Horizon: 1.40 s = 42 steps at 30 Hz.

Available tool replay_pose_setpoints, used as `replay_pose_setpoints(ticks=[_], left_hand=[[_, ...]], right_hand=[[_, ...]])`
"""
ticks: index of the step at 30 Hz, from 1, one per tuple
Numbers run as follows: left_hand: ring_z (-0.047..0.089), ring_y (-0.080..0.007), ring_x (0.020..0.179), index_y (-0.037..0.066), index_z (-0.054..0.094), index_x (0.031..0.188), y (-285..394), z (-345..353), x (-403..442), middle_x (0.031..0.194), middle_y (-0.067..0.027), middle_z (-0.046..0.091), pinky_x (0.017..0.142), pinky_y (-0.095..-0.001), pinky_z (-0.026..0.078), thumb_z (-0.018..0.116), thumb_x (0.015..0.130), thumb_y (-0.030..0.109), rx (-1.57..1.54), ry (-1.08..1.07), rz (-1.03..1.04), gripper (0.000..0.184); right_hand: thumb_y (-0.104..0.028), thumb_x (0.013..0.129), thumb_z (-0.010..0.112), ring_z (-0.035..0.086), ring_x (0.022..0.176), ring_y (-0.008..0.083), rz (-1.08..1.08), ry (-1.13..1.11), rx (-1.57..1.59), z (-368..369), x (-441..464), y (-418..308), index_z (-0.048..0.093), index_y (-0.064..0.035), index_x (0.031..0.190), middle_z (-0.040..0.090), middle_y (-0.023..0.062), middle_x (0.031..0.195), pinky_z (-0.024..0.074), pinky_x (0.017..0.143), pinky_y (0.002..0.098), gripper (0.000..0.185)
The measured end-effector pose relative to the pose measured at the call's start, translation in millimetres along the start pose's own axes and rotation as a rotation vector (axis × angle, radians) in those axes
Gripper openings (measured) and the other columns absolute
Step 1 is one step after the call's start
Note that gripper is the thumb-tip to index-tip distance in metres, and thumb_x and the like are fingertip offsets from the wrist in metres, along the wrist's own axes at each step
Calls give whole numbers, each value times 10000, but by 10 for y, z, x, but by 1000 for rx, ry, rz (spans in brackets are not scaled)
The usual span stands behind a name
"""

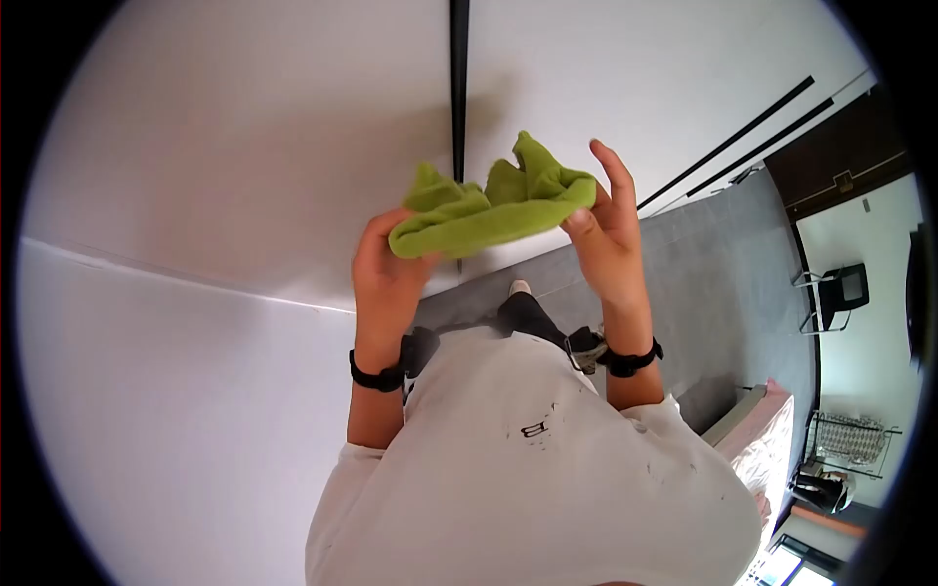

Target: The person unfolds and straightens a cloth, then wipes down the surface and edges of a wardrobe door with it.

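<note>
A green cloth (489, 223), folded over and bunched along its upper edge, is held up between my two hands in front of a white cabinet-like surface. My left hand (387, 269) grips its left end, with the fingers partly hidden behind the fabric. At the other end, my right hand (611, 239) pinches the cloth between thumb and fingers, one finger sticking up away from it. Two loose corners of the cloth stand up above the fold. Both wrists wear black bands.
White panels (244, 127) with a dark vertical strip (459, 98) rise close ahead. Grey floor (684, 273) stretches to the right. Farther off are a black chair (842, 293), a dark door (840, 156), a bed with pinkish bedding (772, 430) and a drying rack (850, 439).
</note>
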<state>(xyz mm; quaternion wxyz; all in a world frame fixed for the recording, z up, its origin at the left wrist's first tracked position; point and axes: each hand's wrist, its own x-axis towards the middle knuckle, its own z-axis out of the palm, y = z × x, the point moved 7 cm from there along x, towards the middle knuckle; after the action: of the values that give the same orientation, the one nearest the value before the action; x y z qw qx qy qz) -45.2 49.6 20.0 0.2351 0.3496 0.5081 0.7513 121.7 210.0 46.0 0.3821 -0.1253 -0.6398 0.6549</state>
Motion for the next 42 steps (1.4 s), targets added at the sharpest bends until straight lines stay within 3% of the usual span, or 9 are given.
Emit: replay_pose_setpoints(ticks=[2,9,15,18,20,22,26,33,42], left_hand=[[555,-126,948,24,524,1130,27,18,-71,1044,-43,593,852,-285,454,724,812,79,82,28,69,380],[552,-117,878,26,512,1020,62,93,-10,956,-50,591,825,-290,458,700,819,64,-65,-57,333,279],[593,-220,924,66,460,979,207,417,38,1039,-183,593,838,-358,485,683,846,98,-238,-156,454,261],[608,-296,1021,76,433,1026,335,496,99,1184,-307,549,877,-411,494,679,871,151,-389,-114,423,300],[592,-376,1066,95,364,1048,248,553,83,1240,-323,503,878,-463,513,671,852,462,-317,-275,206,516],[605,-346,1029,90,358,1046,244,526,37,1198,-307,526,840,-437,528,661,859,461,-328,-283,160,514],[627,-246,910,69,356,1016,300,564,34,1078,-242,584,773,-373,536,607,904,453,-252,-286,150,472],[598,-198,973,49,411,1076,429,615,300,1101,-177,600,846,-347,501,573,950,317,-362,-175,259,338],[504,-176,1170,11,410,1313,238,494,510,1279,-98,528,986,-313,406,659,882,332,-190,-97,-57,593]], right_hand=[[-98,907,621,528,975,153,-81,-11,109,-40,-59,-23,239,-70,1453,560,94,1142,433,865,294,668],[-143,834,718,543,916,169,-305,-91,185,-62,-38,-96,311,-70,1384,552,72,973,453,788,297,689],[-252,748,803,579,936,217,-420,-135,302,-49,-38,-250,298,-74,1382,537,90,947,477,786,318,830],[-294,728,814,597,979,241,-294,-13,418,96,12,-415,290,-63,1394,567,127,1020,500,818,341,878],[-314,723,814,598,1017,258,-247,-5,378,101,-8,-444,296,-56,1396,574,155,1067,502,847,354,887],[-348,741,788,583,1113,292,-196,-103,314,41,-13,-338,336,-36,1377,574,226,1184,506,894,377,841],[-350,775,755,557,1154,285,-338,-284,411,151,20,-414,354,-29,1358,586,205,1161,485,924,388,777],[-332,923,600,558,1118,247,-100,-104,386,277,186,-419,436,-23,1275,574,144,1178,465,943,384,496],[-275,958,539,576,877,113,248,189,624,320,538,-275,509,-20,1125,586,43,973,498,762,270,306]])
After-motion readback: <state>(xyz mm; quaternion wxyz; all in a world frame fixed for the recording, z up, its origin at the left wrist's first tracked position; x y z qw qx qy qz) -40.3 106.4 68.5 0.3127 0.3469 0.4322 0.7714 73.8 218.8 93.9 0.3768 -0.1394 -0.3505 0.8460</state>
